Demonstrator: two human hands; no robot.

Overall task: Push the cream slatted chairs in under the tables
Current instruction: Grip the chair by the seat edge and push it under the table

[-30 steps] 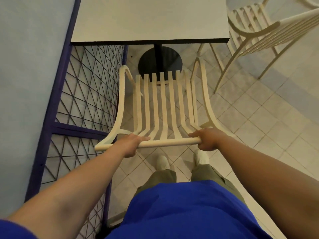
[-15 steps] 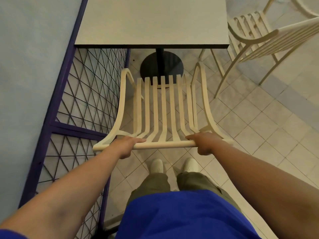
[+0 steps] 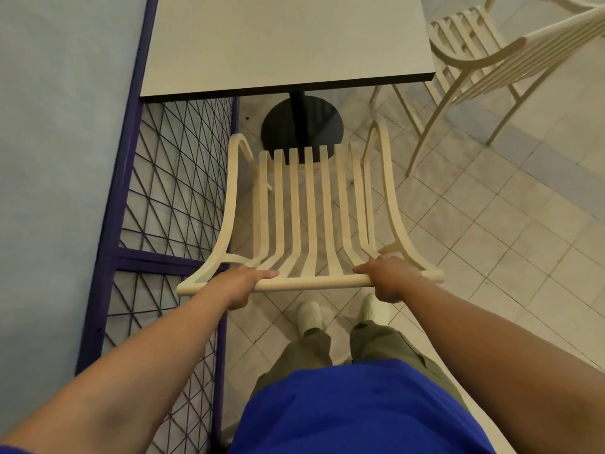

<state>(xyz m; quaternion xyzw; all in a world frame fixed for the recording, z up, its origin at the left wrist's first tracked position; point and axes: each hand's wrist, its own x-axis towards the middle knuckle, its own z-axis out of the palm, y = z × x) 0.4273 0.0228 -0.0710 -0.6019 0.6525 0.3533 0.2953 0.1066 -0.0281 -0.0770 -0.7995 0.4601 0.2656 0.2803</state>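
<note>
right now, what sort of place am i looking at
Probably a cafe or canteen seating area: a square pedestal table, one cream slatted chair facing it and a matching second chair alongside, on a tiled floor beside a purple mesh partition.

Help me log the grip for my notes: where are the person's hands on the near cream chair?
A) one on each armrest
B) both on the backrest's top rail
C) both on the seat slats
B: the left hand and right hand both grip the top rail of the cream slatted chair.
</note>
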